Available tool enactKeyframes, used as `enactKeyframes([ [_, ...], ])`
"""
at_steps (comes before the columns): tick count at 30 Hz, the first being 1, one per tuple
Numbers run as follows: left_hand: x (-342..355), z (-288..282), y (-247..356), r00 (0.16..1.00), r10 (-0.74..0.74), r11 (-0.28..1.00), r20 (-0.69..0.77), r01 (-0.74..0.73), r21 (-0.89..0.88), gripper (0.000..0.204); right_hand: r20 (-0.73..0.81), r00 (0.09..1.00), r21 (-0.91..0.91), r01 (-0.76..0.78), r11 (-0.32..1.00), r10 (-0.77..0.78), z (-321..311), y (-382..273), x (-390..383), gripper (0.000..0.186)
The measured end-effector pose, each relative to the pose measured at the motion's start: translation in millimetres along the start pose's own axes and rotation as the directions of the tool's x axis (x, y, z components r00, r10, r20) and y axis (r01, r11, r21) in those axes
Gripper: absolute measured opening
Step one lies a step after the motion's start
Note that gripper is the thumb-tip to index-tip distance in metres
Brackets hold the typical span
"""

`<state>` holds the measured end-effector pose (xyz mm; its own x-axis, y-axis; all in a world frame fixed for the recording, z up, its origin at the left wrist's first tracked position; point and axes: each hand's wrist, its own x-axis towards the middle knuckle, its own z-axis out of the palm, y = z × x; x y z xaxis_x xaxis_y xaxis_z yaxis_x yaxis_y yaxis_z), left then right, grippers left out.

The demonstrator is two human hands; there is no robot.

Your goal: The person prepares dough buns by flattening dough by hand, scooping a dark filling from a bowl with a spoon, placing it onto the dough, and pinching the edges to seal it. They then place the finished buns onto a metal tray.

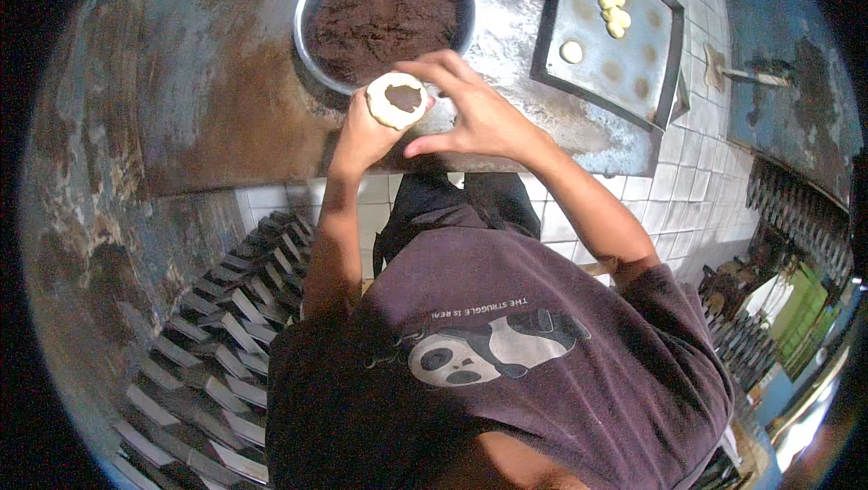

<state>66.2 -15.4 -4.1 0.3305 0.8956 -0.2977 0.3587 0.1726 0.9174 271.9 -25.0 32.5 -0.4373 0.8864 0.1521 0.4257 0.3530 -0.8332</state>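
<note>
My left hand (355, 139) is closed around a round of pale dough (387, 117) and holds it up above the front part of the worktable. Dark brown filling (404, 98) shows through the ragged opening at the dough's top. Curved beside the dough, my right hand (484, 115) has its thumb and fingers spread apart; its fingertips come close to the far edge, and I cannot tell if they touch. Just beyond both hands stands a wide metal bowl (301, 49) with a large mass of the same dark crumbly filling (384, 15).
The worn metal worktable (217, 65) stretches to the left. At its right lies a dark-rimmed baking tray (542, 49) with several pale dough pieces (614, 11) clustered together and one flat dough round (571, 51) apart. White tiles (674, 178) run past the table's right edge.
</note>
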Motion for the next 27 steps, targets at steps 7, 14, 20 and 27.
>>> enactKeyframes([
  [7, 3, -2, 38, 0.958, 0.172, 0.965, 0.229, -0.117, -0.235, 0.053, 0.095, 0.972, 0.206, -0.231, 0.951, 0.216, -48, -19, 17, 0.050],
  [14, -14, 37, 69, 0.981, 0.134, 0.703, 0.137, 0.004, -0.712, 0.053, 0.269, 0.865, 0.723, -0.471, 0.505, 0.423, -74, -18, -10, 0.036],
  [20, -17, 72, 93, 0.998, 0.016, 0.623, 0.060, 0.037, -0.782, 0.029, -0.018, 0.993, -0.007, 0.118, 0.993, -0.119, -119, -44, -23, 0.076],
  [27, 1, 109, 104, 0.897, 0.261, 0.115, 0.357, 0.338, -0.934, 0.043, -0.086, 0.991, 0.127, 0.109, 0.986, -0.098, -162, -9, -43, 0.038],
])
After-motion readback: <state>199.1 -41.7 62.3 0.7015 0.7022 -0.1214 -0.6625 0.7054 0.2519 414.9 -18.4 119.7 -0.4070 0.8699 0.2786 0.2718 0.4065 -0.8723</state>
